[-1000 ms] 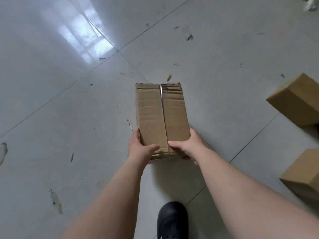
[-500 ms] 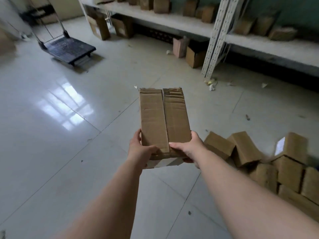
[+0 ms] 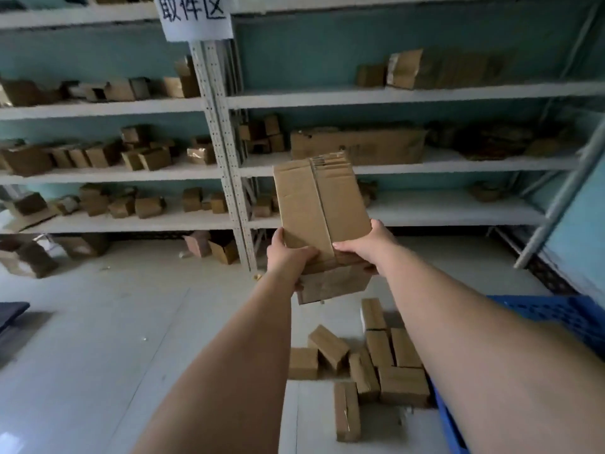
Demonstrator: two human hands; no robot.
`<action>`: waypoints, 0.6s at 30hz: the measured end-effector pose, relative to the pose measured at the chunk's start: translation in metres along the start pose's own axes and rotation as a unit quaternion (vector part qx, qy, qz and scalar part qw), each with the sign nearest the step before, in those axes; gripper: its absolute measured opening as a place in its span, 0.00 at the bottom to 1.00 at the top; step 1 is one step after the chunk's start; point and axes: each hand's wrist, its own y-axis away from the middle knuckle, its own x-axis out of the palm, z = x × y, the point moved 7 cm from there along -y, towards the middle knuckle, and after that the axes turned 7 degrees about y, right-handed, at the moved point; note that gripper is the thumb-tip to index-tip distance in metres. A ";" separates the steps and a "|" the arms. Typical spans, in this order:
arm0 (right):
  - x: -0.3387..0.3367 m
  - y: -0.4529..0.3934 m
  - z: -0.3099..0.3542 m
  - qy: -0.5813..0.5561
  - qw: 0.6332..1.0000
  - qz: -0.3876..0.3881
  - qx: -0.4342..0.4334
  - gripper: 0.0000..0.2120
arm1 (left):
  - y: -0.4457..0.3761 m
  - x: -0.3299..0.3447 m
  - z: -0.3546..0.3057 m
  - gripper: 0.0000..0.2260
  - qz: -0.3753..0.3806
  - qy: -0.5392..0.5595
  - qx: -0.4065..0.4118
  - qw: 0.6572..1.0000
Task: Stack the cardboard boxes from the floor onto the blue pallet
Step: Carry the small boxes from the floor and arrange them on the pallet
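Observation:
I hold one long cardboard box (image 3: pixel 319 204) in front of me at chest height, its top seam pointing away. My left hand (image 3: pixel 288 258) grips its near left corner and my right hand (image 3: pixel 368 244) grips its near right corner, thumbs on top. Below it, several small cardboard boxes (image 3: pixel 379 355) lie scattered on the pale floor. The blue pallet (image 3: pixel 569 316) shows at the lower right, partly hidden behind my right forearm, with the floor boxes along its left edge.
White metal shelving (image 3: pixel 226 152) against a teal wall fills the background, holding many brown boxes. A paper sign (image 3: pixel 193 14) hangs on the upright. More boxes (image 3: pixel 212 247) sit on the floor under the shelves. A dark cart edge (image 3: pixel 9 314) shows at far left.
The view has swung up and to the right, from the bare floor to the shelving and pallet. The box stayed in both hands and rose with them.

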 end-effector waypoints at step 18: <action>-0.350 0.193 -0.205 -0.171 0.892 -0.386 0.163 0.36 | 0.206 0.398 -0.050 0.35 0.407 -0.147 0.087 0.897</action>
